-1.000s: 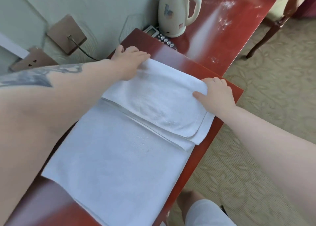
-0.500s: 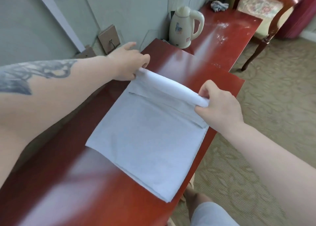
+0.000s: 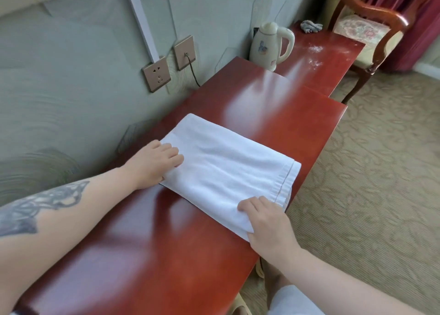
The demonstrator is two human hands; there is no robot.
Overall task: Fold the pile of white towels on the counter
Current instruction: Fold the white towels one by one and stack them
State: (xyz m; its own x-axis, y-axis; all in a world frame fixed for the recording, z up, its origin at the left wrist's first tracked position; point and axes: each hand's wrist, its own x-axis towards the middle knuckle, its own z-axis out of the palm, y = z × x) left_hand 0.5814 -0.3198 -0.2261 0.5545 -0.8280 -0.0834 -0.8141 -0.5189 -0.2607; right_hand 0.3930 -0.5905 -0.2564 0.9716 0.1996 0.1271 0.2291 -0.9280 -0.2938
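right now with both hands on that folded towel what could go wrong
1. The folded white terry towel has its hemmed end at the front edge of the glossy red wooden counter, slightly overhanging; a push from the right hand could slide it off onto the carpet.
2. The left hand only rests on the wall-side end, so on that slick surface the layers may shift and spoil the fold.

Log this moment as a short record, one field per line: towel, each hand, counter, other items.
towel: white towel, folded, flat on the counter
left hand: left hand pressing the towel's wall-side end
right hand: right hand on the near corner, cloth bunched under it
counter: red wooden counter, glossy
other items: kettle, grey rag, chair
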